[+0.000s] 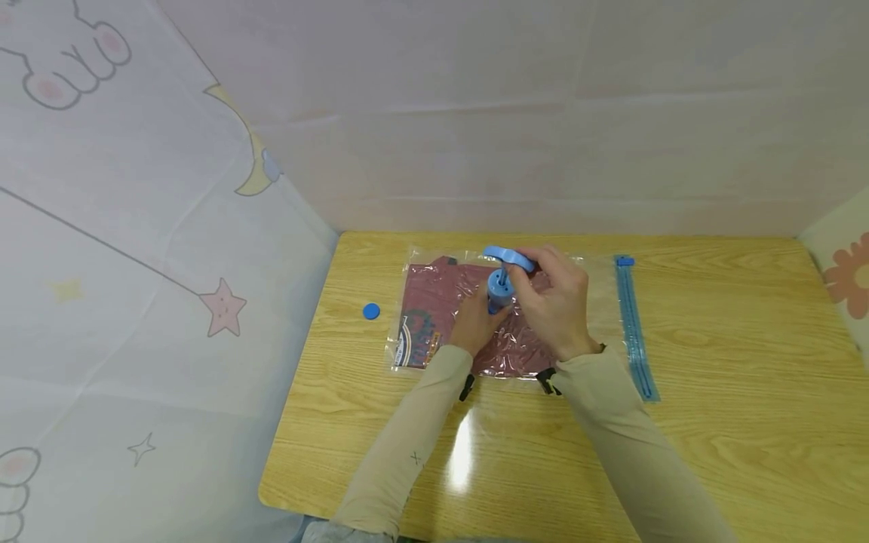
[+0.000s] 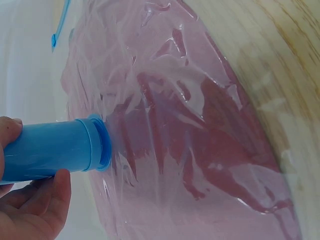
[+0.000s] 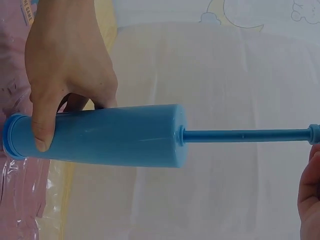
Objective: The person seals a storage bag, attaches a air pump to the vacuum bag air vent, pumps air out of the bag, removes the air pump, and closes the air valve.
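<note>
A clear plastic storage bag (image 1: 599, 302) lies flat with a folded maroon garment (image 1: 424, 290) inside. On top of it stands a blue hand pump (image 3: 120, 135), its base against the bag in the left wrist view. My left hand (image 1: 475, 323) grips the pump barrel (image 2: 50, 150) low down, thumb on one side and fingers on the other. With my right hand (image 1: 553, 302) I hold the pump's wavy blue handle (image 1: 508, 257). The thin rod (image 3: 245, 135) is drawn well out of the barrel. The bag's valve is hidden under the pump.
A round blue cap (image 1: 370, 311) lies on the wooden table (image 1: 733, 339) left of the bag. The bag's blue zip strip (image 1: 633, 324), with a slider (image 1: 625, 262) at its far end, runs along the right. Patterned cloth walls (image 1: 434, 151) stand behind and at the sides.
</note>
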The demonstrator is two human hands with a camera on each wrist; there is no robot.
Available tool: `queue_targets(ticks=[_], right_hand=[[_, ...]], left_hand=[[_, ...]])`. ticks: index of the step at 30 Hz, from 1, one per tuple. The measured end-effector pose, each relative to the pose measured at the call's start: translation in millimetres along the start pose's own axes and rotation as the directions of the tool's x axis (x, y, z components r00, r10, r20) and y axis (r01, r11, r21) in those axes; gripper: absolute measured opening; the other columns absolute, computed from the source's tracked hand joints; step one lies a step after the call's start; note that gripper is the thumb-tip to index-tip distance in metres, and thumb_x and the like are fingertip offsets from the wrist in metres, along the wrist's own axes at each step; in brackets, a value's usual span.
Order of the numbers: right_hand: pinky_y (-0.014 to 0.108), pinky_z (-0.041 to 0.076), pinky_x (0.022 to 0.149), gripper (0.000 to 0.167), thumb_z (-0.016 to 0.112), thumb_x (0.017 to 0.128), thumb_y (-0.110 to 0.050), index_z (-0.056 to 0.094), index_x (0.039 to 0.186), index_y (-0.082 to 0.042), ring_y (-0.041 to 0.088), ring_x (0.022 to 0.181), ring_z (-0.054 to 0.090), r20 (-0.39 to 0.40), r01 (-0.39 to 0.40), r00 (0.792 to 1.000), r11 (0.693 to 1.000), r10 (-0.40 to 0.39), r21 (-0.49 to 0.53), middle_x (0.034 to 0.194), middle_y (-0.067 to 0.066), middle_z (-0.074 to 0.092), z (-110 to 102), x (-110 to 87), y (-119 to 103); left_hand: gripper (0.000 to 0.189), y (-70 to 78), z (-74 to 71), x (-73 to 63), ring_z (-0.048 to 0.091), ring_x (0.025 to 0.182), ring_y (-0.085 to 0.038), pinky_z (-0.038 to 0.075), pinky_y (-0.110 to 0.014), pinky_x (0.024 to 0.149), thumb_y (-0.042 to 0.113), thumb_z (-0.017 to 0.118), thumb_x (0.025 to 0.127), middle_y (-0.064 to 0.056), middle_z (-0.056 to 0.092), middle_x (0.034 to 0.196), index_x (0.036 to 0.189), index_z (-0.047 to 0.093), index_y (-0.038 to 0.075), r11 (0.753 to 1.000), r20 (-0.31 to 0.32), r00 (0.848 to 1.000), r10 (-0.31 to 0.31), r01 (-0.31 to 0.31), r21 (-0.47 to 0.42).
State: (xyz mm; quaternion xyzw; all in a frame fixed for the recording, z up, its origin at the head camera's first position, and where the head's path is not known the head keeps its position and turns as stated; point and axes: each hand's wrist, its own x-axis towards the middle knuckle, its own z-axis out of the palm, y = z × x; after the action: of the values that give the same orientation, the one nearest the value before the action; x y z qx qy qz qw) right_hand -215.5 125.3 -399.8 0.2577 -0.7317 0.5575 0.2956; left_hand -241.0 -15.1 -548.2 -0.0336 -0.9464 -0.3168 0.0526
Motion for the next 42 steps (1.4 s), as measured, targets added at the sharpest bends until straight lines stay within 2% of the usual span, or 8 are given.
queue_targets(ticks=[13, 18, 24, 28, 35, 42], right_hand=[[0.014, 0.038, 0.064, 0.012, 0.068, 0.083, 0.002, 0.07, 0.094, 0.005, 0.01, 0.068, 0.051, 0.014, -0.026, 1.0, 0.999, 0.027, -0.038, 0.08, 0.015, 0.067, 2.8, -5.5, 9.5], [0.013, 0.039, 0.065, 0.01, 0.068, 0.083, 0.002, 0.069, 0.093, 0.005, 0.009, 0.07, 0.052, 0.015, -0.041, 0.999, 0.999, 0.041, -0.034, 0.08, 0.014, 0.067, 4.0, -7.5, 13.4], [0.012, 0.042, 0.066, 0.009, 0.068, 0.085, 0.002, 0.069, 0.093, 0.005, 0.006, 0.073, 0.052, 0.052, -0.08, 0.995, 0.997, 0.081, -0.017, 0.081, 0.015, 0.067, 4.8, -9.8, 17.5], [0.015, 0.046, 0.066, 0.01, 0.068, 0.085, 0.002, 0.069, 0.095, 0.006, 0.008, 0.073, 0.055, 0.074, -0.111, 0.991, 0.994, 0.111, -0.002, 0.083, 0.015, 0.068, 5.6, -11.4, 20.9], [0.011, 0.046, 0.065, 0.012, 0.069, 0.085, 0.001, 0.069, 0.096, 0.005, 0.012, 0.073, 0.056, 0.105, -0.169, 0.98, 0.986, 0.17, -0.019, 0.085, 0.015, 0.068, 6.7, -14.3, 25.1], [0.023, 0.051, 0.065, 0.013, 0.068, 0.086, 0.0, 0.069, 0.098, 0.004, 0.012, 0.075, 0.058, 0.12, -0.198, 0.972, 0.979, 0.202, -0.041, 0.089, 0.014, 0.068, 7.9, -17.1, 28.7]], left_hand=[[0.058, -0.9, 3.8, 0.4, 0.07, 0.097, -0.027, 0.058, -0.039, 0.081, 0.034, 0.066, 0.092, -0.016, 0.071, 0.108, 0.138, 0.042, 0.007, 1.0, -0.014, 1.0, 0.025, -0.025, 0.003], [0.058, -1.8, 5.1, 0.6, 0.07, 0.097, -0.027, 0.058, -0.04, 0.081, 0.034, 0.066, 0.091, -0.015, 0.071, 0.109, 0.137, 0.042, 0.008, 0.999, -0.026, 0.999, 0.034, -0.034, 0.0], [0.059, -3.0, 5.7, 1.2, 0.07, 0.098, -0.027, 0.058, -0.04, 0.082, 0.034, 0.067, 0.091, -0.014, 0.07, 0.111, 0.138, 0.043, 0.009, 0.999, -0.038, 0.999, 0.036, -0.035, 0.003], [0.057, -2.5, 5.4, 1.8, 0.07, 0.097, -0.027, 0.058, -0.039, 0.081, 0.036, 0.066, 0.091, -0.014, 0.07, 0.11, 0.136, 0.043, 0.009, 0.999, -0.031, 0.999, 0.022, -0.021, 0.024], [0.056, 1.4, 2.8, 1.0, 0.07, 0.098, -0.027, 0.058, -0.04, 0.082, 0.038, 0.064, 0.092, -0.015, 0.07, 0.112, 0.135, 0.044, 0.008, 0.999, -0.017, 1.0, -0.011, 0.012, 0.051], [0.056, 3.9, 1.3, 0.1, 0.07, 0.1, -0.027, 0.058, -0.039, 0.084, 0.035, 0.065, 0.092, -0.015, 0.07, 0.114, 0.136, 0.043, 0.008, 0.999, -0.012, 1.0, -0.009, 0.01, 0.047]])
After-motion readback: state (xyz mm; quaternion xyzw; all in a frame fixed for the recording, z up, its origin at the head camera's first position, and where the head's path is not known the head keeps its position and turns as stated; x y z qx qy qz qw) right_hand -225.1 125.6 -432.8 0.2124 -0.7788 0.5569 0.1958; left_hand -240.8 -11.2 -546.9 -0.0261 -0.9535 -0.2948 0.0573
